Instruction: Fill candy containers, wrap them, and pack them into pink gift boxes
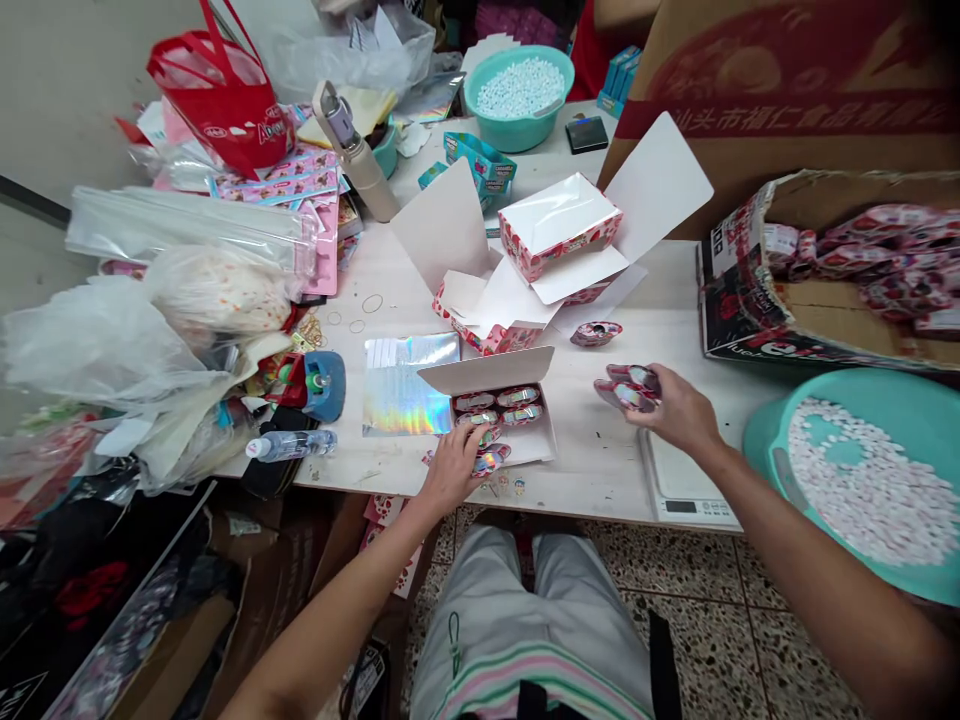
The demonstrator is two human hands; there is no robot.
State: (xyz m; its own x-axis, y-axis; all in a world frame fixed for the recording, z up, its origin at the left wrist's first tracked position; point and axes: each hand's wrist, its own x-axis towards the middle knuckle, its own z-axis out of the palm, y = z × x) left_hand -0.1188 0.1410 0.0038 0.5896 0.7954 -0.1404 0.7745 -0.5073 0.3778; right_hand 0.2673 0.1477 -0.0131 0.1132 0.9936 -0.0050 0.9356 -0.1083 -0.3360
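An open white carton (pixel 553 425) with its lid folded up stands near the table's front edge, with several shiny red-and-pink candy packets (pixel 519 397) in rows inside. At its near left corner, my left hand (pixel 452 466) has its fingers closed around foil packets (pixel 491 460); its thumb and part of the packets are hidden. Off to the right, above the table, my right hand (pixel 681 408) pinches two or so similar candy packets (pixel 628 387) side by side. One loose packet (pixel 596 333) lies on the table behind it.
Two open strawberry-patterned boxes (pixel 562 230) rest behind the carton. A silver sheet (pixel 397 385) lies left. At right are a kitchen scale (pixel 679 480), a teal basin (pixel 772 430) of white sweets and a cardboard box (pixel 727 290) of packets. Plastic bags (pixel 112 340) crowd the left side.
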